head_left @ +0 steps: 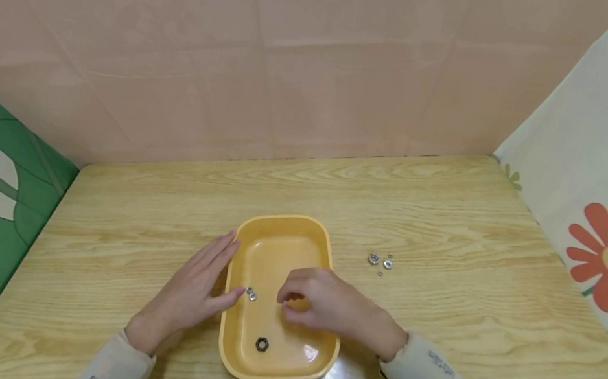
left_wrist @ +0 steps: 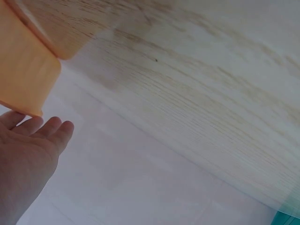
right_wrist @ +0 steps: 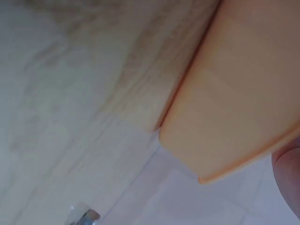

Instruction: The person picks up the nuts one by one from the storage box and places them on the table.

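A yellow tray (head_left: 274,378) stands on the table. My left hand (head_left: 185,293) rests along its left rim, fingers extended and thumb reaching over the inside, beside small metal nuts (head_left: 252,296). In the left wrist view the fingers of my left hand (left_wrist: 33,150) touch the tray's rim (left_wrist: 28,70). Over the tray's right half is my right hand (head_left: 323,300), fingers curled and thumb close to them; whether a small piece is between the tips cannot be seen. A dark hex nut (head_left: 262,344) lies near the tray's front. The right wrist view shows the tray's outer wall (right_wrist: 234,103).
Several small metal pieces, among them a larger nut (head_left: 373,259) and a round one (head_left: 388,264), lie on the wooden table (head_left: 450,237) right of the tray. A pinkish sheet (head_left: 240,62) rises behind the table, with patterned panels at both sides.
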{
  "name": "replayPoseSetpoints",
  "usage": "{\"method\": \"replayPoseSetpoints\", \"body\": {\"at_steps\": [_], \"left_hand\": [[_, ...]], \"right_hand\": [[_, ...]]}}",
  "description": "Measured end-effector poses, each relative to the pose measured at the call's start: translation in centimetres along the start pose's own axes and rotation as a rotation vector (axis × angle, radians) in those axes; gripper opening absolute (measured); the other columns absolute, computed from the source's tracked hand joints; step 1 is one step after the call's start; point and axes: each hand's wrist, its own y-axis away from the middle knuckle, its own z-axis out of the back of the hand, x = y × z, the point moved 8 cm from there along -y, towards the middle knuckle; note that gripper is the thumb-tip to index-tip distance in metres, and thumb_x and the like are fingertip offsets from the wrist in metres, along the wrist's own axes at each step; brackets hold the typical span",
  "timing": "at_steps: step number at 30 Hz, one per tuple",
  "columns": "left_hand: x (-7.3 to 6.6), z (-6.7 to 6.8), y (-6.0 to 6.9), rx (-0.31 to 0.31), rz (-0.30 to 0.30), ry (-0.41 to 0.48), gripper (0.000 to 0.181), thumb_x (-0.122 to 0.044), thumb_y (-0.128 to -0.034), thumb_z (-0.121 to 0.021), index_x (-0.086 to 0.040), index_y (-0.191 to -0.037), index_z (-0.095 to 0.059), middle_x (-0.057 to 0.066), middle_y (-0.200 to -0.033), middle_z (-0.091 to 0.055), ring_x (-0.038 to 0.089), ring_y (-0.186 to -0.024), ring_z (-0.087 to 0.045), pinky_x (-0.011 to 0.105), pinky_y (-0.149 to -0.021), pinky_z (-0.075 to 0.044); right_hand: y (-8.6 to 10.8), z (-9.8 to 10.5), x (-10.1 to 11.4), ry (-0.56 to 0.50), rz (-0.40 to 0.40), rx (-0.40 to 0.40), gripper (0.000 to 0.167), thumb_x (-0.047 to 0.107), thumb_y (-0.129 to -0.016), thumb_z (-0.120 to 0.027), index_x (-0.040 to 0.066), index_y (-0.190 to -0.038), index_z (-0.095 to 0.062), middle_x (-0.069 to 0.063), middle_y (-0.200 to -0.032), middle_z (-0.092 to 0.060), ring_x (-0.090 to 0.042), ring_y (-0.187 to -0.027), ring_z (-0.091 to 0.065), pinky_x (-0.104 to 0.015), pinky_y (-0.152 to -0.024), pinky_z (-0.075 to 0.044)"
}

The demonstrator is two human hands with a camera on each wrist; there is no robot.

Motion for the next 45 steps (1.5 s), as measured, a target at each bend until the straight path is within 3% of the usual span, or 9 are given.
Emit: {"method": "replayPoseSetpoints", "body": {"at_steps": [12, 23, 32, 45], "left_hand": [[-0.1, 0.0, 0.0, 0.004, 0.0, -0.007, 0.084, -0.05, -0.0945, -0.059, -0.002, -0.155, -0.027, 0.014, -0.165, -0.021, 0.036, -0.15, -0.027, 0.053, -0.122, -0.028], [-0.1, 0.0, 0.1, -0.001, -0.002, 0.001, 0.084, -0.05, -0.0942, -0.059, -0.001, -0.155, -0.028, 0.014, -0.165, -0.022, 0.036, -0.15, -0.028, 0.054, -0.121, -0.028], [-0.1, 0.0, 0.1, -0.005, -0.003, 0.002, 0.084, -0.05, -0.0944, -0.059, -0.002, -0.155, -0.028, 0.015, -0.165, -0.022, 0.036, -0.15, -0.027, 0.054, -0.121, -0.028], [-0.1, 0.1, 0.1, 0.001, -0.004, 0.003, 0.084, -0.049, -0.0945, -0.06, -0.001, -0.155, -0.027, 0.016, -0.165, -0.021, 0.036, -0.15, -0.027, 0.054, -0.121, -0.028]], "right_hand": [[1.0, 2.8, -0.4, -0.028, 0.053, -0.137, 0.006, 0.009, -0.085, -0.073, 0.009, -0.091, -0.075, 0.002, -0.087, -0.073, -0.009, -0.079, -0.067, -0.015, -0.072, -0.056], [1.8, 4.1, -1.0, -0.004, 0.018, -0.168, 0.01, 0.007, -0.083, -0.074, 0.012, -0.091, -0.076, 0.002, -0.089, -0.074, -0.009, -0.079, -0.068, -0.02, -0.071, -0.059], [2.2, 4.5, -1.3, 0.021, 0.044, -0.193, 0.005, 0.008, -0.084, -0.073, 0.009, -0.089, -0.076, 0.002, -0.088, -0.074, -0.012, -0.073, -0.066, -0.019, -0.064, -0.056], [3.0, 5.8, -1.9, 0.069, 0.053, -0.257, 0.006, 0.006, -0.083, -0.075, 0.009, -0.088, -0.075, 0.002, -0.085, -0.073, -0.01, -0.074, -0.067, -0.023, -0.066, -0.059]]}}
